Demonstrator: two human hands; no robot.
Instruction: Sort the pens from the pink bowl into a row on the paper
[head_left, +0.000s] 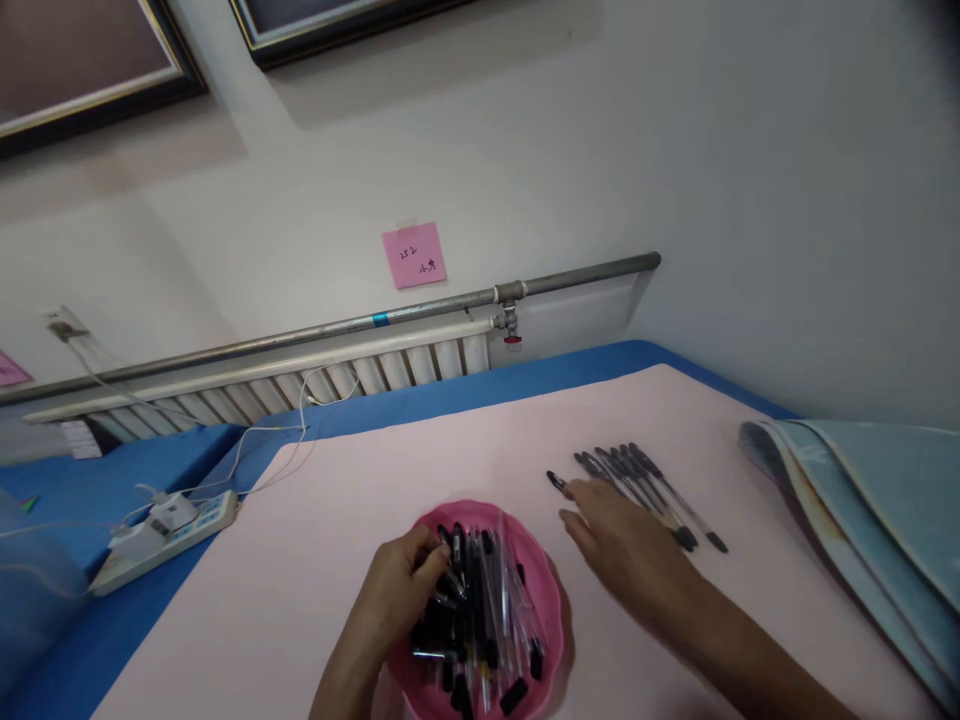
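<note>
A pink bowl [545, 580] full of clear pens with black caps sits on the pale pink mat [360, 520]. My left hand [401, 590] reaches into the bowl from its left rim, fingers curled down among the pens. My right hand [622, 545] lies flat on the mat to the right of the bowl, fingers stretched toward a single pen [556, 482] at the left end of a row of several pens [649, 490] laid side by side. The hand covers part of that row.
A white power strip [169, 530] with cables lies on the blue table cover at left. Blue folded sheets [862, 500] rest at the right edge. A radiator and pipe [375, 322] run along the wall behind, under a pink sticky note [414, 255].
</note>
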